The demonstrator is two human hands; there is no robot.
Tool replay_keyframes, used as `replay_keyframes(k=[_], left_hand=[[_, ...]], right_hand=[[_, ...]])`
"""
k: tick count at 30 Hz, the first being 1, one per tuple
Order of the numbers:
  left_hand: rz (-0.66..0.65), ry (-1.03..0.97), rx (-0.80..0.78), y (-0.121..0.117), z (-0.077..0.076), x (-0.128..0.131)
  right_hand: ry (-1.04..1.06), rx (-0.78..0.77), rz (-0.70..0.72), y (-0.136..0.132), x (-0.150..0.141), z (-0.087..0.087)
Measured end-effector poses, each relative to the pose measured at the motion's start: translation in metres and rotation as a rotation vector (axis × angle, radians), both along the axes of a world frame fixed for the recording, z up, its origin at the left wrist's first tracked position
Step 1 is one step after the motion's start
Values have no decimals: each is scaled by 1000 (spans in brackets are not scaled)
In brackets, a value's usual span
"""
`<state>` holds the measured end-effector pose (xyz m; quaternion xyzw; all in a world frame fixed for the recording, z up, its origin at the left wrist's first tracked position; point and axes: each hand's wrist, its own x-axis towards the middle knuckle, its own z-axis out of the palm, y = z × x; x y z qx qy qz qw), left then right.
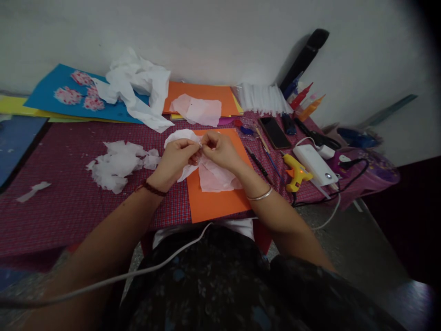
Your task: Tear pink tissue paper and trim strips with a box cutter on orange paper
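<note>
The person's left hand (181, 158) and right hand (220, 149) share a fingertip grip on a bit of white tissue (200, 145), likely for fine control, near the orange sheet's (215, 207) eleven-o'clock corner.

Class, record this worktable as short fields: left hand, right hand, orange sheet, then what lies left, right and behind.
Left hand: pinches a small white piece, details blurred
Right hand: fingertips pinch the same piece
Orange sheet: bears thin pale paper
Left: torn white tissue paper, heaped
Right: yellow glue gun, smartphone
Behind: blue sheet, crumpled white tissue partly over it
</note>
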<state>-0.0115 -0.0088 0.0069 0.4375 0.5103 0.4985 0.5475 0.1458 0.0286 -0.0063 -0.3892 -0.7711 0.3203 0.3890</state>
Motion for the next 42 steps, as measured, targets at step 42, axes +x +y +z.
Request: replay_keyframes(k=[42], left_hand=[[-19,-11,-108,0,5,-4]], right_hand=[[-83,-3,9,-1,-2,2]])
